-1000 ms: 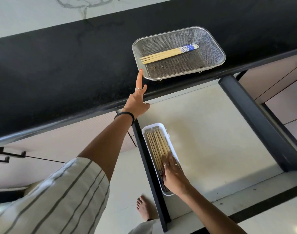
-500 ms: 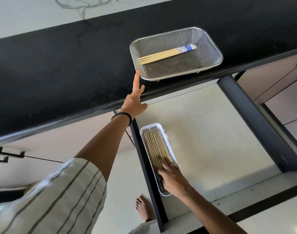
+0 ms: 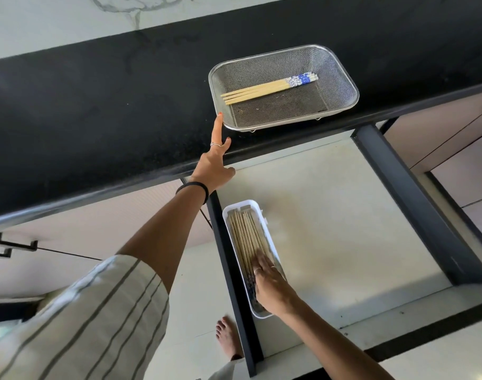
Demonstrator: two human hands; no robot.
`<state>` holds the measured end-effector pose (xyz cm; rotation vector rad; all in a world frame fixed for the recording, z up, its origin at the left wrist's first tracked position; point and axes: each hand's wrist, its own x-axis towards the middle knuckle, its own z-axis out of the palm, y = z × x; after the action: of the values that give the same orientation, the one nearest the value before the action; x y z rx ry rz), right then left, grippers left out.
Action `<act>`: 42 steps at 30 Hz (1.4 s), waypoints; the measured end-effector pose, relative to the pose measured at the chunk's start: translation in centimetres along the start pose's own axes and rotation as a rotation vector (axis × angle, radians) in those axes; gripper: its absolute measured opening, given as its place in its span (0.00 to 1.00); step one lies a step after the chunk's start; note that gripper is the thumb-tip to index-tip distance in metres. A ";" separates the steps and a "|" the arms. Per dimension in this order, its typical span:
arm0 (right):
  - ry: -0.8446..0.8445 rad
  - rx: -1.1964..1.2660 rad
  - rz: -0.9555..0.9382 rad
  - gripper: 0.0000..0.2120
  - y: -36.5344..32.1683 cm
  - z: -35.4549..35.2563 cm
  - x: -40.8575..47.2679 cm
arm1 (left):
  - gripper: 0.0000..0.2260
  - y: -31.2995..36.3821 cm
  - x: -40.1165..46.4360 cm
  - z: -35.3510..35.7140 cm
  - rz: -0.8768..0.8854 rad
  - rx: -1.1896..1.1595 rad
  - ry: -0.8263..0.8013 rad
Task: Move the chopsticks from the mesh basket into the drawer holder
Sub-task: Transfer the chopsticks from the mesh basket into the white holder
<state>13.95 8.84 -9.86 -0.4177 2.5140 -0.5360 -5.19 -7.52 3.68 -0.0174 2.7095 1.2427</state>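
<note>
Many chopsticks point(image 3: 246, 237) are packed in the white holder point(image 3: 264, 215) and pressed by the flat right hand point(image 3: 270, 286), while few chopsticks point(image 3: 267, 88) are left above it in the basket point(image 3: 341, 69), touched by the left hand point(image 3: 213, 165) with one straight finger.

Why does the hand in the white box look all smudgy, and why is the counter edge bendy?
Head view: the right hand is motion-blurred at the fingers over the chopsticks in the white holder; the left hand looks sharp. The wide-angle lens bows the black countertop edge. Soft light, no strong glare.
</note>
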 end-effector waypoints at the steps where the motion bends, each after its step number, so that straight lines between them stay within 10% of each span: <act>1: -0.014 -0.007 -0.013 0.30 0.0 0.0 0.0 | 0.47 0.0 0.0 0.0 -0.012 0.011 -0.002; 20: -0.015 -0.212 -0.312 0.28 0.8 -0.6 0.1 | 0.51 1.0 -0.2 0.7 0.043 -0.115 0.051; 42: -0.087 -0.008 -0.190 0.30 0.9 -3.3 -0.2 | 0.51 0.8 0.2 1.3 0.011 -0.128 0.101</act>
<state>12.17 10.65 -7.59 -0.6736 2.4081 -0.5671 -5.23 -6.02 3.45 -0.0828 2.7119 1.4546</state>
